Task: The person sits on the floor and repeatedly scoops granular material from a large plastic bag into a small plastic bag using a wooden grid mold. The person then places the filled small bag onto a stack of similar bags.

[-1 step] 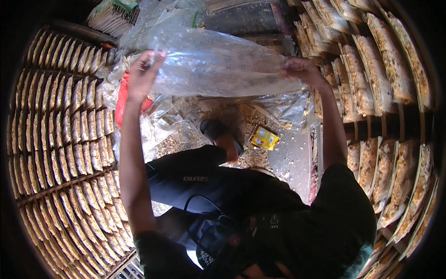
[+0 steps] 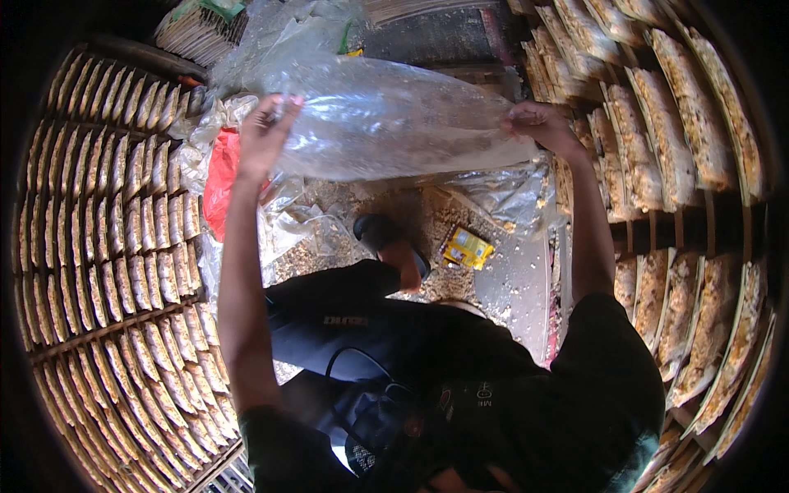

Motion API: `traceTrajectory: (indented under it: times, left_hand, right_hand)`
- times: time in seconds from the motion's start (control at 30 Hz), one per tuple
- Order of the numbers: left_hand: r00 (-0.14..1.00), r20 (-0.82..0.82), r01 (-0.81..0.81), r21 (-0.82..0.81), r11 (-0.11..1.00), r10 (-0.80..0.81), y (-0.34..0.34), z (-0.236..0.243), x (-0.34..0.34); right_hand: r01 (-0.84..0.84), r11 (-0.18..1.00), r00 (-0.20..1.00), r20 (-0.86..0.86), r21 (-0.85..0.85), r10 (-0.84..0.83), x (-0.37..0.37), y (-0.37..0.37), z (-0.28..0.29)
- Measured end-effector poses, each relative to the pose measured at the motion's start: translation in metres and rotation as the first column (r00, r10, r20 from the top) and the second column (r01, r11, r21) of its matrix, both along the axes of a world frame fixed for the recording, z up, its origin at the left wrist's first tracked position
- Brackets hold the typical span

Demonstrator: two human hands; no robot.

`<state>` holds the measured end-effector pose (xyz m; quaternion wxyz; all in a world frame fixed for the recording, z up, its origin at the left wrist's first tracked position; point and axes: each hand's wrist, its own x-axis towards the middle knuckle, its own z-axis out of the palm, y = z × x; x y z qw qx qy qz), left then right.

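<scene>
Stretched between my two hands is a large clear plastic bag (image 2: pixel 394 123), spread out sideways and catching the light. My left hand (image 2: pixel 267 135) grips its left end, with thumb and fingers closed on the film. At the other end, my right hand (image 2: pixel 538 125) pinches the gathered plastic. The bag hangs above the littered floor, in front of my bent leg. Below my left hand lies a bright red plastic bag (image 2: pixel 220 182) among crumpled whitish plastic (image 2: pixel 283 230).
Racks of upright, crusty-edged slabs stand on the left (image 2: pixel 115 246) and on the right (image 2: pixel 682 123). A yellow packet (image 2: pixel 467 247) lies on the floor among pale crumbs, near my sandalled foot (image 2: pixel 390 242). Bundled thin sticks (image 2: pixel 201 37) sit at the far left.
My left hand has shifted slightly right and down, and the clear plastic bag has dropped a little with it. My right hand has barely moved.
</scene>
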<state>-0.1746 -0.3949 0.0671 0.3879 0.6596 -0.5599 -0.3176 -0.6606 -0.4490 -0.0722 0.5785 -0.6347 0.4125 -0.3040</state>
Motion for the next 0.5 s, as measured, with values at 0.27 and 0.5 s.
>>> traceTrajectory:
  times: [0.27, 0.5]
  left_hand:
    - [0.997, -0.079, -0.013, -0.023, 1.0, 0.011, -0.075, -0.184, 0.007]
    - [0.937, 0.305, -0.207, 0.088, 0.974, 0.171, -0.122, -0.246, 0.012]
  right_hand:
    - [-0.016, 1.0, 0.971, -0.238, -0.02, 0.011, -0.015, -0.107, -0.043]
    - [-0.13, 0.931, 0.54, -0.812, -0.342, -0.223, 0.018, -0.208, -0.095]
